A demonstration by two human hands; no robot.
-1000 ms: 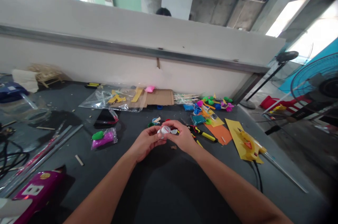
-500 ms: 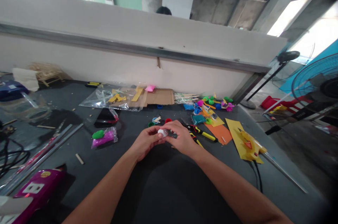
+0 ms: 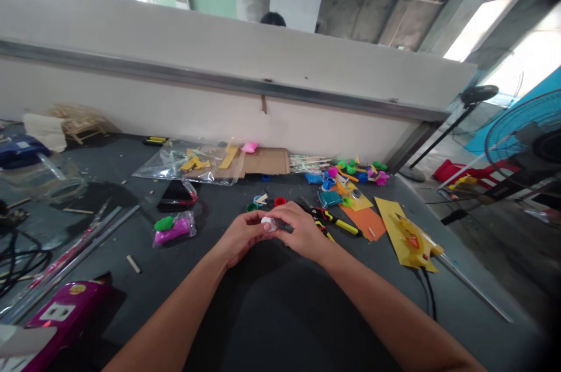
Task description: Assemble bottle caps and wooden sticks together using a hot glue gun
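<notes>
Between my two hands is a small white lump (image 3: pixel 269 223), perhaps modelling clay; its full shape is hidden by fingers. My left hand (image 3: pixel 242 236) pinches it from the left with thumb and fingertips. On its right side, the bent thumb and fingers of my right hand (image 3: pixel 302 230) close on the same lump. Just beyond the hands lie a green ring-shaped lid (image 3: pixel 251 207), a blue-rimmed lid with small sticks (image 3: pixel 260 200) and a red lid (image 3: pixel 279 201). Yellow-and-black pliers (image 3: pixel 335 221) rest close to my right hand.
Left on the dark table (image 3: pixel 280 313) are a purple clay packet (image 3: pixel 173 232), a phone (image 3: pixel 177 195) and a magenta device (image 3: pixel 65 313). At the right lie coloured clay pieces (image 3: pixel 346 167), orange paper (image 3: pixel 366 221) and a yellow glue gun (image 3: pixel 412 237). A white partition (image 3: pixel 219 109) stands behind.
My right fingers have closed in around the white lump, and the gap seen between them has narrowed. The lump has turned slightly in my fingertips. Both arms stay in place.
</notes>
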